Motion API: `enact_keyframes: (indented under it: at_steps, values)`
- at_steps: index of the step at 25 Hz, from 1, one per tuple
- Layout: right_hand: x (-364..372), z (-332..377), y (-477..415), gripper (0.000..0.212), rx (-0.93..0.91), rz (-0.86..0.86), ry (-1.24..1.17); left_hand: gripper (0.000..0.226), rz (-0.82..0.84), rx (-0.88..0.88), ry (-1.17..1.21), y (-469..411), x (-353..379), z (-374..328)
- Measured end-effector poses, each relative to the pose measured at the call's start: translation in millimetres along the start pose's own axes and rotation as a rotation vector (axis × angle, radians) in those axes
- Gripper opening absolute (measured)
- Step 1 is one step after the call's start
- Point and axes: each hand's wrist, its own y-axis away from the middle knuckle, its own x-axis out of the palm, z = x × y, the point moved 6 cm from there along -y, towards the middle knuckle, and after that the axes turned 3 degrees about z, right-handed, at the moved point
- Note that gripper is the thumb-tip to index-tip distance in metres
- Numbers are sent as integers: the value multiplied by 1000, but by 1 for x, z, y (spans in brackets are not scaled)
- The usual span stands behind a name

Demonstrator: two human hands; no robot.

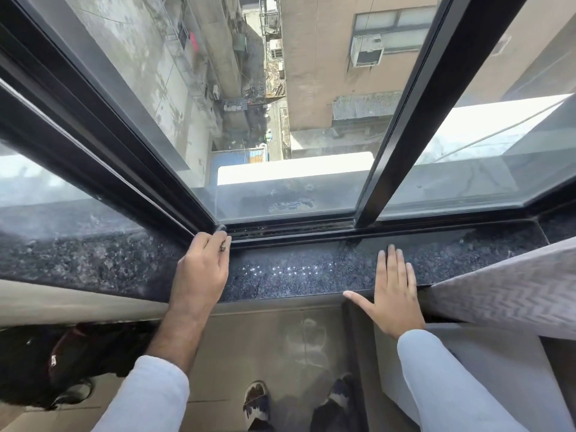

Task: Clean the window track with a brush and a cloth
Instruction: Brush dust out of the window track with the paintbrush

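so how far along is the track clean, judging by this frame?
Early. Nothing looks finished: dark grime shows in the window track. In hand: the left hand holds a small brush at the track's left end, while the right hand lies flat on the granite sill. Left: brushing the rest, then wiping; no cloth is visible.

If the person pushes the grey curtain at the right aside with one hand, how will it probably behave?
The grey curtain will probably yield softly: it hangs in folds and drapes over the dark stone sill, so it looks floppy, not stiff. Its woven zigzag texture suggests a fairly thick cloth, perhaps a little heavy. It likely swings back unless held, since the right hand lies flat beside it, not gripping it.
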Motion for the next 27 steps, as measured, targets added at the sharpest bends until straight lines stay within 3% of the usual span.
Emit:
enact_keyframes:
  at_steps: [4, 10, 14, 18, 23, 27]
  values:
    - [0, 0, 0, 126, 4, 8, -5, 8, 109, 175, -47, -9, 32, -52]
    - [1, -1, 0, 126, 6, 11, -23, 12, 252, 517, 141, -5, 75, -130]
    - [0, 0, 0, 125, 12, 9, -8, 23, 354, 538, 340, -1, 98, -162]
    - [0, -1, 0, 125, 16, 7, -12, 21, 301, 331, 589, -3, 93, -141]
    - [-6, 0, 2, 122, -13, 23, -21, 24, 98, -279, 1134, 30, 66, -51]
    - [-3, -10, 23, 111, 19, 2, -19, 30, 33, -580, 1492, 65, 62, -13]
